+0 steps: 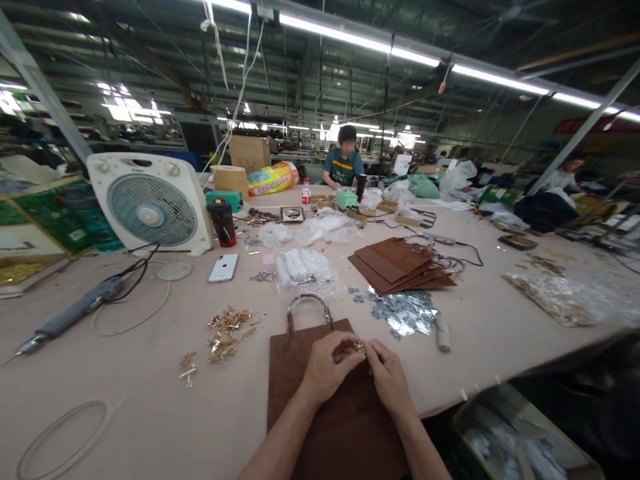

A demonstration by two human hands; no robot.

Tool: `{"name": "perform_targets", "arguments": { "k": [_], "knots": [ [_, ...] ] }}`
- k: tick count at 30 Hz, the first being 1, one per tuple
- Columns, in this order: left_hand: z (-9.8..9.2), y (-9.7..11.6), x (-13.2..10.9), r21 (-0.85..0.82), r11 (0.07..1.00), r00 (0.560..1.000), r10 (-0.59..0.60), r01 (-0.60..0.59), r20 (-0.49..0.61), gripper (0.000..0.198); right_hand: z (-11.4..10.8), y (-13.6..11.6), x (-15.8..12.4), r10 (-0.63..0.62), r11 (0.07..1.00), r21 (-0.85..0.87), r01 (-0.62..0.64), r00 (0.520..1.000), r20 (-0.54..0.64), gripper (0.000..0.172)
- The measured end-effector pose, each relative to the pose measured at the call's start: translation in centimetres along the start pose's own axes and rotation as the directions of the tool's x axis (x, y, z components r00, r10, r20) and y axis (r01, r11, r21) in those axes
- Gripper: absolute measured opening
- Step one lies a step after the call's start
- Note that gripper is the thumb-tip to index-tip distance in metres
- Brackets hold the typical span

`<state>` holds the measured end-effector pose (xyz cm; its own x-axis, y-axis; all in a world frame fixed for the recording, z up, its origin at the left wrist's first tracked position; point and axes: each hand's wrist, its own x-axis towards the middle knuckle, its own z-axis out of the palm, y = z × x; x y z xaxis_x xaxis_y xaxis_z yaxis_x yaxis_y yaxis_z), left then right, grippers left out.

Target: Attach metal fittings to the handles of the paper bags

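Note:
A brown leather bag panel (287,387) with a wrapped handle (310,300) lies on the table before me. Above its right part, my left hand (327,363) and my right hand (387,373) meet at the fingertips. Between them is a small gold metal fitting (359,346), pinched by both hands; its exact form is partly hidden by the fingers. To the left lies a pile of gold metal fittings (227,333), with a smaller group of gold fittings (188,367) nearer me. Beyond my right hand are many flat silver metal plates (405,312).
Stacked brown panels (395,263) lie behind the plates, near a short wrapped rod (443,333). An electric screwdriver (75,313), a phone (223,267), a box fan (153,203) and a tumbler (223,222) occupy the left. A co-worker (344,160) sits across the table.

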<state>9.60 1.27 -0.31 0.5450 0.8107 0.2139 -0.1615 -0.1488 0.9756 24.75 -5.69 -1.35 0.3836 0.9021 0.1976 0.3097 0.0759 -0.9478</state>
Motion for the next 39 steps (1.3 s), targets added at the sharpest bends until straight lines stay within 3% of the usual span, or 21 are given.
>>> {"name": "perform_targets", "arguments": {
  "k": [4, 11, 15, 20, 25, 31, 34, 37, 39],
  "knots": [
    [-0.13, -0.06, 0.08, 0.007, 1.0, 1.0, 0.021, -0.021, -0.016, 0.024, 0.17, -0.29, -0.22, 0.004, 1.0, 0.025, -0.004, 1.0, -0.003, 0.043],
    [-0.36, -0.23, 0.41, 0.038, 0.999, 0.994, 0.037, -0.033, -0.107, 0.024, -0.18, 0.04, -0.8, -0.032, 0.972, 0.233, 0.038, 0.999, -0.033, 0.03],
    [-0.48, -0.23, 0.33, 0.061, 0.997, 0.997, 0.059, -0.056, -0.048, 0.024, -0.2, -0.1, -0.68, -0.065, 0.98, 0.186, 0.07, 0.997, -0.031, 0.024],
    [-0.3, -0.26, 0.17, -0.025, 0.998, 0.997, 0.06, -0.061, -0.039, 0.018, -0.3, -0.04, -0.73, -0.014, 0.98, 0.195, 0.028, 0.997, -0.071, 0.028],
    [-0.2, -0.52, 0.21, 0.006, 0.995, 0.992, 0.097, -0.097, -0.085, 0.017, 0.02, -0.02, -0.89, 0.011, 0.949, 0.316, -0.004, 1.0, -0.02, 0.03],
    [-0.34, -0.44, 0.0, 0.131, 0.973, 0.979, 0.198, -0.191, -0.041, 0.013, 0.35, 0.2, -0.65, -0.047, 0.972, 0.224, 0.074, 0.991, -0.124, 0.021],
    [-0.32, -0.49, -0.24, 0.211, 0.963, 0.981, 0.184, -0.166, -0.068, 0.011, 0.26, 0.36, -0.58, -0.088, 0.974, 0.199, 0.11, 0.989, -0.118, 0.018],
    [-0.39, -0.66, -0.27, 0.211, 0.968, 0.983, 0.161, -0.139, -0.09, 0.03, 0.14, 0.53, -0.51, -0.119, 0.976, 0.171, 0.135, 0.988, -0.101, 0.015],
    [-0.5, -0.67, -0.13, 0.251, 0.954, 0.982, 0.183, -0.165, -0.051, 0.029, 0.04, 0.58, -0.48, -0.131, 0.979, 0.145, 0.142, 0.988, -0.082, 0.015]
  ]
}}
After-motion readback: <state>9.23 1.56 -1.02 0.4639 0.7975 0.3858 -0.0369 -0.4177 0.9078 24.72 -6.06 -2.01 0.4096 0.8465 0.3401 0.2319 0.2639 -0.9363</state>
